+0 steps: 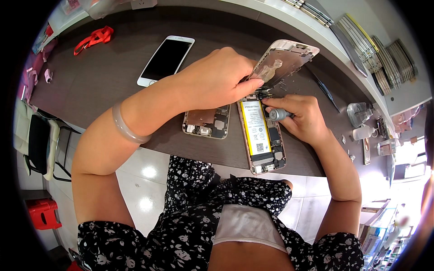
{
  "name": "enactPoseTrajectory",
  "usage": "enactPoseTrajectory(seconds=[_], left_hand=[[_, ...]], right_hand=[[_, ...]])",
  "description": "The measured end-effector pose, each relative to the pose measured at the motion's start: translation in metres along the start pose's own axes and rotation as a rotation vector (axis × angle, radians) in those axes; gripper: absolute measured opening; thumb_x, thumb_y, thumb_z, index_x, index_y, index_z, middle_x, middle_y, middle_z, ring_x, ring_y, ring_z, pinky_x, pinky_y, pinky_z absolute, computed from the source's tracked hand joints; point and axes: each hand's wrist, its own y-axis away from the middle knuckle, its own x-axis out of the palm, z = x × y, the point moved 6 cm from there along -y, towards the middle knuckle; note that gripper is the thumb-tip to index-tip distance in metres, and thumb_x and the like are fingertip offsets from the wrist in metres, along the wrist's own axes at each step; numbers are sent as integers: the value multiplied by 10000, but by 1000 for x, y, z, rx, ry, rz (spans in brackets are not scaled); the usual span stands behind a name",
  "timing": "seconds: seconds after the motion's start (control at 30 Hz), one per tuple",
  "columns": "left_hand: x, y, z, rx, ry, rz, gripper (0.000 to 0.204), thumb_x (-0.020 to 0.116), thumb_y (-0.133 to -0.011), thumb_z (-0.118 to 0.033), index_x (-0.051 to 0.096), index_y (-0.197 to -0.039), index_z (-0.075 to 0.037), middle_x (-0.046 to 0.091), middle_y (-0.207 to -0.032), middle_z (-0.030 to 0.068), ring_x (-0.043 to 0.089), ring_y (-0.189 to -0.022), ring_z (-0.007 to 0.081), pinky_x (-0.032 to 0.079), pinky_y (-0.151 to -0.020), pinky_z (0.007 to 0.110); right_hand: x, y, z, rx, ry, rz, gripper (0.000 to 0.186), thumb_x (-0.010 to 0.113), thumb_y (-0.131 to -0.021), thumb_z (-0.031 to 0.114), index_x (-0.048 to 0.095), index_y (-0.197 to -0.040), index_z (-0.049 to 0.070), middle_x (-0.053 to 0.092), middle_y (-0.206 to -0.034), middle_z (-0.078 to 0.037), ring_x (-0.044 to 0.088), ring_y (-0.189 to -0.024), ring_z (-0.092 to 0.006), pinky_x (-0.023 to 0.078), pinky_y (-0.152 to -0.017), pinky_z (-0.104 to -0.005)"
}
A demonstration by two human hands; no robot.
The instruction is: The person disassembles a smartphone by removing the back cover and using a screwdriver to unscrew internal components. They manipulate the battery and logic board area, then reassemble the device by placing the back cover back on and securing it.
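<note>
An opened phone body point(266, 159) lies on the dark desk in front of me, with a white battery point(256, 126) edged in yellow inside it. My left hand point(221, 74) is closed on the lower left edge of the phone screen point(282, 58), which stands tilted up at the far end of the body, its inner side toward me. In my right hand point(304, 116) is a small screwdriver point(279, 114) with a grey round end; its tip is hidden by my fingers near the body's far end. Left of the body, partly under my left wrist, lies a second opened phone body point(205, 123).
A white phone point(166, 61) with a dark screen lies beyond my left forearm, and a red strap point(94, 39) at the far left. To the right are dark tweezers point(327, 92), a glass jar point(359, 114) and a white bottle point(363, 132). Phone parts point(359, 38) fill the shelf.
</note>
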Motion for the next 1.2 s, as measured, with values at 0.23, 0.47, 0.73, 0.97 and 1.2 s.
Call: enactPoseTrajectory(seconds=[0.23, 0.47, 0.73, 0.97, 1.2], left_hand=[[-1, -1, -2, 7, 12, 3, 341, 613, -887, -213, 607, -707, 76, 489, -509, 195, 401, -403, 253, 346, -420, 341], [-1, -1, -2, -45, 0, 22, 356, 615, -886, -218, 595, -681, 73, 471, -499, 196, 385, -397, 257, 328, -414, 346], [-1, 0, -2, -21, 0, 4, 376, 617, -886, -228, 582, -647, 60, 459, -485, 188, 378, -396, 276, 323, -411, 347], [-1, 0, -1, -9, -3, 7, 377, 615, -889, -229, 582, -649, 59, 455, -480, 186, 372, -391, 271, 322, -409, 347], [-1, -1, -2, -31, 2, 17, 377, 614, -890, -222, 575, -641, 59, 446, -474, 173, 357, -391, 251, 317, -408, 342]], right_hand=[[0, 0, 2, 18, -23, -2, 349, 685, -658, 7, 675, -1004, 52, 684, -846, -118, 656, -728, -297, 530, -650, -357], [5, 2, 9, -5, 65, -38, 359, 676, -648, -5, 656, -1001, 54, 685, -827, -87, 659, -714, -288, 533, -635, -369], [4, 3, 12, -45, 122, -71, 389, 677, -616, -5, 653, -998, 64, 679, -816, -66, 656, -691, -274, 531, -600, -362], [4, 4, 11, -23, 126, -58, 392, 677, -618, -5, 653, -1003, 64, 675, -802, -66, 654, -686, -274, 527, -592, -365], [4, 3, 7, -19, 79, -58, 363, 689, -647, 18, 663, -1007, 63, 684, -817, -76, 654, -694, -279, 525, -603, -367]])
